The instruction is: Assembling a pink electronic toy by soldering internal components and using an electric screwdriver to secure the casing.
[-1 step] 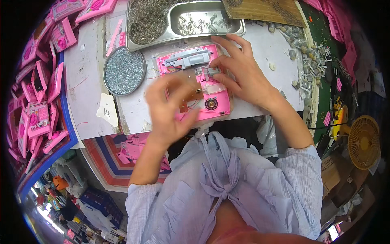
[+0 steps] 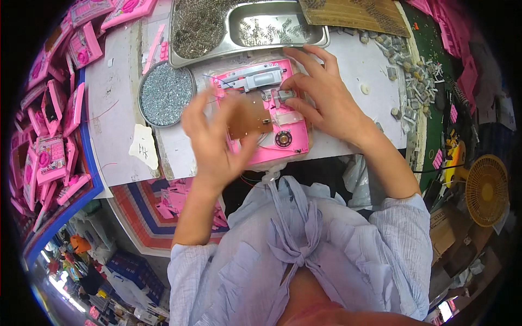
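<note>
A pink plastic toy housing (image 2: 298, 142) lies in front of me with its inside up. It carries a brown circuit board (image 2: 253, 120), a grey plastic part (image 2: 261, 80), a round black speaker-like disc (image 2: 283, 139) and thin wires. My right hand (image 2: 326, 100) comes over its right side, thumb and forefinger pinching a small metal motor (image 2: 285, 95) seated in the housing. My left hand (image 2: 209, 144), smeared by motion, hovers by the housing's left edge with fingers and thumb apart. Nothing shows in it, and its fingers partly cover the board.
A round dish of small screws (image 2: 166, 95) stands left of the housing. Beyond it, a metal tray (image 2: 247, 52) holds many springs. Loose small motors (image 2: 418, 98) lie at the right, near a yellow fan (image 2: 488, 190). Pink housings (image 2: 51, 157) pile up at the left.
My left hand has moved left, off the middle of the housing, so more of the brown board shows. The right hand stays on the motor.
</note>
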The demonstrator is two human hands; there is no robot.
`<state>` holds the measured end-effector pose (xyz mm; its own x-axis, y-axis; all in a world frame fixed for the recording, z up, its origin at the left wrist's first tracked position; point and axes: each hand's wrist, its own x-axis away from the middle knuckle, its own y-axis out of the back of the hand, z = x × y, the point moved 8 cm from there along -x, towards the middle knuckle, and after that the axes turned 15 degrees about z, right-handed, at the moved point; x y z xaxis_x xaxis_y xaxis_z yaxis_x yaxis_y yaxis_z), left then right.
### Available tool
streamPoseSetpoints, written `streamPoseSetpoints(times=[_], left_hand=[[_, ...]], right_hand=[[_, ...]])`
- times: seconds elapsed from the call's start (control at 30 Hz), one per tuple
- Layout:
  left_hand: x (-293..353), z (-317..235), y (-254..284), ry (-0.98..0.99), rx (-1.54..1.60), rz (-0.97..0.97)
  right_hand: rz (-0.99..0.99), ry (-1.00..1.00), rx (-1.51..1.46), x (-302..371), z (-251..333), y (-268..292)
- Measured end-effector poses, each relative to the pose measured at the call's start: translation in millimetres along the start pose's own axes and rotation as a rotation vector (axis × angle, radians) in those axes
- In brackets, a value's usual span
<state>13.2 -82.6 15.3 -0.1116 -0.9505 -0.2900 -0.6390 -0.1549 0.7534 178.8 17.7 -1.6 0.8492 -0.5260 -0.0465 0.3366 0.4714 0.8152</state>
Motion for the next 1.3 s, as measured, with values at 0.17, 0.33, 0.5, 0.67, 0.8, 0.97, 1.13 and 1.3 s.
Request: streamPoseSetpoints(times=[0.17,0.33,0.5,0.67,0.8,0.97,1.13,1.3], left_hand=[[1.4,29.3,-1.0,0.209,-0.320,-0.009],[15.8,23.1,-0.9,0.196,-0.255,-0.049],[18.8,20.9,0.7,0.144,-0.253,-0.117],[17.1,18.2,1.3,0.132,-0.244,-0.106],[23.0,22.5,5.1,0.111,-0.202,-0.137],[40.1,8.2,32.2,0.090,-0.021,-0.329],[31.5,15.4,7.0,0.166,0.423,-0.136],[-9.0,18.8,-25.8,0.335,0.880,0.110]], right_hand=[[-0.001,-0.017,0.055,-6.1,4.5,1.3],[-0.006,-0.053,0.158,-12.3,14.0,10.7],[-0.073,0.122,0.255,-31.3,49.7,21.1],[-0.033,0.281,0.222,-65.3,59.4,-14.7],[0.008,0.354,0.232,-71.8,62.6,-19.0],[-0.038,0.334,0.172,-61.2,50.5,-17.8],[-0.090,0.368,0.012,-48.7,49.5,-6.6],[-0.160,0.318,-0.135,-33.0,32.0,10.7]])
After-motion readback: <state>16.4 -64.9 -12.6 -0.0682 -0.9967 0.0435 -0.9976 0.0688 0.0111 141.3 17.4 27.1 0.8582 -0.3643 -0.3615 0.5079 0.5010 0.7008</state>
